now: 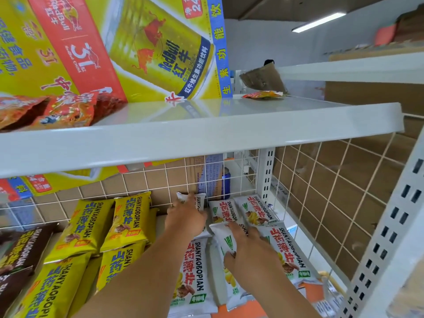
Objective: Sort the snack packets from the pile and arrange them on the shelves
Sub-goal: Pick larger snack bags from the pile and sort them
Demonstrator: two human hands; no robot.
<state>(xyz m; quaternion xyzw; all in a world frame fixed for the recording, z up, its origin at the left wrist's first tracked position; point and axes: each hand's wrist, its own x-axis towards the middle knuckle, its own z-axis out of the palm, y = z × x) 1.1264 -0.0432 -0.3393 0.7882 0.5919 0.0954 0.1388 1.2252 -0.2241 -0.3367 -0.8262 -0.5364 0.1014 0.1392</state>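
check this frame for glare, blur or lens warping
Head view: wide-angle lens skews the shelf edge and tilts the Red Bull carton; the shelf top mirrors it; the slotted upright at right is smeared; left hand and right hand on white packets are sharp.

Left hand (185,218) hides most of a white packet (201,201); brown packets (21,249) cut off at 9 o'clock
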